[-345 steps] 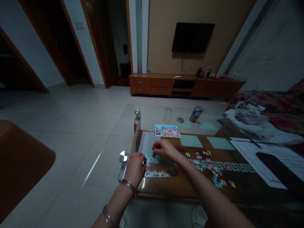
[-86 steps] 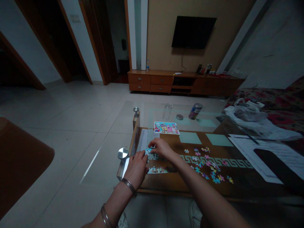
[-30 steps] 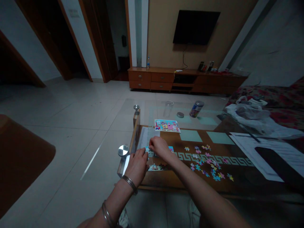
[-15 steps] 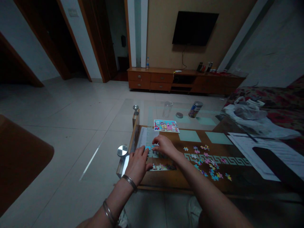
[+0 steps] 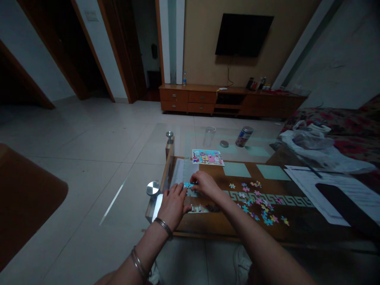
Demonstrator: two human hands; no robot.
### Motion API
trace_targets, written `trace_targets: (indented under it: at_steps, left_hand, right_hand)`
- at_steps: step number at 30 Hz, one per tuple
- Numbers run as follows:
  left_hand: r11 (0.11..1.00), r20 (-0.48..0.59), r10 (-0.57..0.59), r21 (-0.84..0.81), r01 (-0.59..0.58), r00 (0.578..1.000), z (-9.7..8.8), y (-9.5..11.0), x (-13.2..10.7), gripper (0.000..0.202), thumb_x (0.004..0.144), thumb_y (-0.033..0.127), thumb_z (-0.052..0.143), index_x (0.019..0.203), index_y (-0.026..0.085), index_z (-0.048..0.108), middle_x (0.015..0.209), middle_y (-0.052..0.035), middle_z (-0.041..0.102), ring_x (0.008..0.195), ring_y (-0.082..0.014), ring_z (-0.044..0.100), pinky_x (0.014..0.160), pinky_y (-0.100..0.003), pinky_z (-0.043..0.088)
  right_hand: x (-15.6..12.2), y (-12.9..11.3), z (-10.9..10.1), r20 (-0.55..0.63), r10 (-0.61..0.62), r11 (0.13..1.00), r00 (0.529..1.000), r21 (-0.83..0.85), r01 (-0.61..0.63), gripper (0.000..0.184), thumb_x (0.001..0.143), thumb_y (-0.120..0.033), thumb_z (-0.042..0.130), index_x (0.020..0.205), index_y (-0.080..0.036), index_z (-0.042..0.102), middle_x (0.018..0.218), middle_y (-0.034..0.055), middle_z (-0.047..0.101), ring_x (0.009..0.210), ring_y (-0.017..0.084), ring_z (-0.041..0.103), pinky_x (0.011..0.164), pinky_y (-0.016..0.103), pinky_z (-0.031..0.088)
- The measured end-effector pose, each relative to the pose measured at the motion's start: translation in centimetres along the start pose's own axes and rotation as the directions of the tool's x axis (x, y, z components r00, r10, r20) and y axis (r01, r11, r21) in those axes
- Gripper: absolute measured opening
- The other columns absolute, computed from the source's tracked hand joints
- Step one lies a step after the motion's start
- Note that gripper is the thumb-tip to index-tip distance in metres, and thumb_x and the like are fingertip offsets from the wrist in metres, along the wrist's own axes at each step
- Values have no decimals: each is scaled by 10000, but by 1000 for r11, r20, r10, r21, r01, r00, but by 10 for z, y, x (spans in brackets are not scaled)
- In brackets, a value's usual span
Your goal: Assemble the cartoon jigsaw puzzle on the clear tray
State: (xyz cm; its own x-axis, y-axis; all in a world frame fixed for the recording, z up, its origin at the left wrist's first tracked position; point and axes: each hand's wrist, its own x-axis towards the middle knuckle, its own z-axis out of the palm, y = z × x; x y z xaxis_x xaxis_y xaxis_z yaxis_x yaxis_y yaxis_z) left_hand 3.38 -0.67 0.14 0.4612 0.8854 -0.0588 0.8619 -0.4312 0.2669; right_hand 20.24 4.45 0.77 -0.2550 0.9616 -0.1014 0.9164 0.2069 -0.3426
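A partly built jigsaw puzzle (image 5: 204,207) lies near the left front corner of the glass-topped table (image 5: 213,227). My left hand (image 5: 173,202) rests flat on the puzzle's left edge, fingers stretched out. My right hand (image 5: 204,184) hovers over the puzzle's top part and pinches a light blue puzzle piece (image 5: 187,185) at its fingertips. Several loose coloured pieces (image 5: 261,208) lie scattered to the right of my right forearm. A cartoon reference picture (image 5: 207,157) lies farther back on the table.
Behind the picture stand a clear cup (image 5: 209,136), a round lid (image 5: 224,143) and a printed can (image 5: 244,136). White papers (image 5: 314,186), a dark flat object (image 5: 347,204) and a plastic bag (image 5: 311,140) lie on the right. A TV cabinet (image 5: 228,101) lines the far wall.
My right hand has kept working at the puzzle's top left with the blue piece, shifting slightly. The left hand has stayed flat on the puzzle's left edge. The view moved a little.
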Motion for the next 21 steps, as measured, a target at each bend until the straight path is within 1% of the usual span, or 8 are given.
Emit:
trace_targets:
  at_steps: [8,11,17,21]
  left_hand:
    - [1000,9,14,-22,-14,1000,1,-3,2,508,841,337,589,1318,214,466,1452,-89,425,1343,-284,354,1055,-465,340]
    - [999,22,24,-29,-23,999,0,-3,2,526,838,323,599,1327,192,457,1455,-96,422,1353,-281,343,1070,-461,332]
    - [1000,23,22,-19,-22,999,0,-1,2,539,835,309,605,1332,162,456,1454,-106,423,1354,-284,346,1084,-447,330]
    - [1000,19,18,0,-18,1000,3,-1,2,536,841,305,598,1335,157,452,1457,-112,416,1356,-289,343,1080,-453,337]
  right_hand:
    - [4,4,2,21,-20,999,1000,36,19,221,739,-206,737,953,-163,702,978,87,672,918,205,586,773,268,398]
    - [4,5,3,24,-30,999,999,45,29,211,745,-206,733,949,-159,703,969,83,677,900,200,590,758,263,398]
    - [3,7,6,-10,-48,999,999,26,48,227,757,-210,722,973,-146,692,992,98,673,929,210,581,771,267,394]
    - [2,6,7,-4,-43,999,999,31,43,205,759,-184,712,956,-132,688,989,105,669,931,206,577,785,270,394]
